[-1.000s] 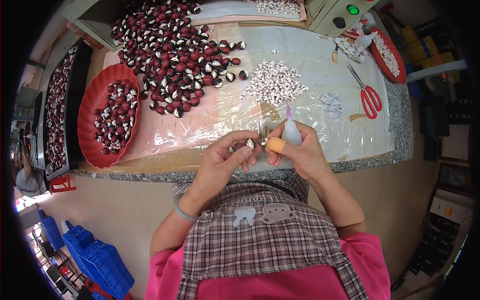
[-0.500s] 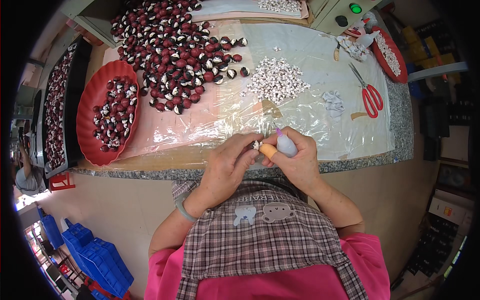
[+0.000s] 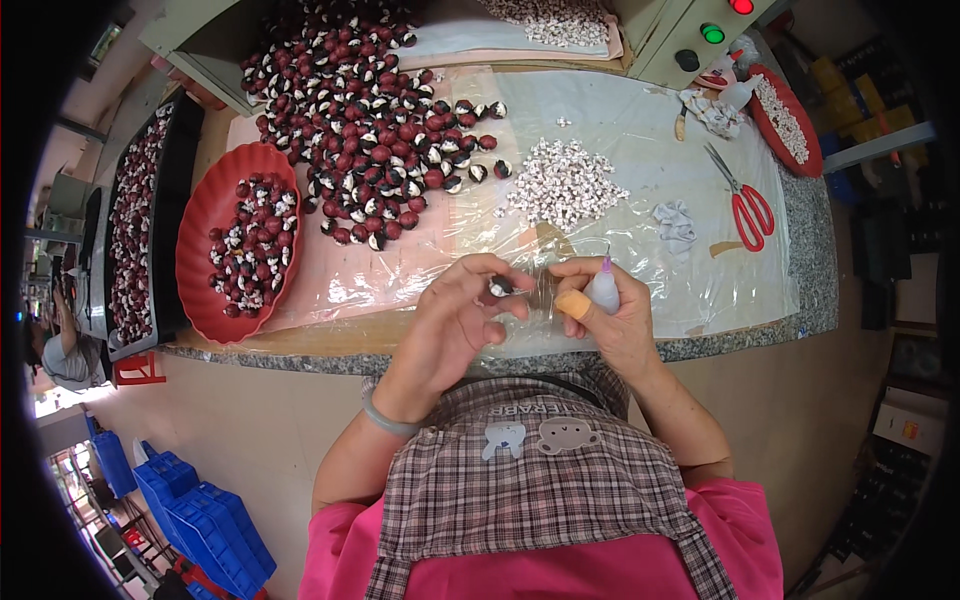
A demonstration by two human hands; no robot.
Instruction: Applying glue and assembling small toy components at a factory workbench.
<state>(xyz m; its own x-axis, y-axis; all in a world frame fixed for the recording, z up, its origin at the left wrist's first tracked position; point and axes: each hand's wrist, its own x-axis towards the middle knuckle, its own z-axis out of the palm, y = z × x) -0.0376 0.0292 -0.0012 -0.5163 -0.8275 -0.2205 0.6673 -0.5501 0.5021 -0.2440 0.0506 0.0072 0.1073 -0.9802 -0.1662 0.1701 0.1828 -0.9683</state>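
Above the near edge of the table, my left hand [image 3: 447, 318] holds a small ball [image 3: 498, 287] between its fingertips. Its black and white side shows. To the right, my right hand [image 3: 628, 322] is wrapped round a small squeeze bottle [image 3: 604, 292] with a purple tip pointing up. An orange cover [image 3: 573, 303] sits on my right thumb. Ahead of my hands lies a heap of small white pieces with dark marks [image 3: 565, 185]. Many dark red, black and white balls [image 3: 385, 150] are spread further left.
A red scalloped tray [image 3: 195, 270] of balls and white pieces stands at left, beside a black tray [image 3: 172, 230]. Red-handled scissors [image 3: 752, 212], crumpled tissue [image 3: 676, 226] and a red dish [image 3: 790, 125] are at right. A grey machine [image 3: 680, 45] stands behind.
My hands have drawn apart, and the ball is in my left fingers, away from the right hand. The bottle has shifted right, its tip upright. The whole view has moved slightly.
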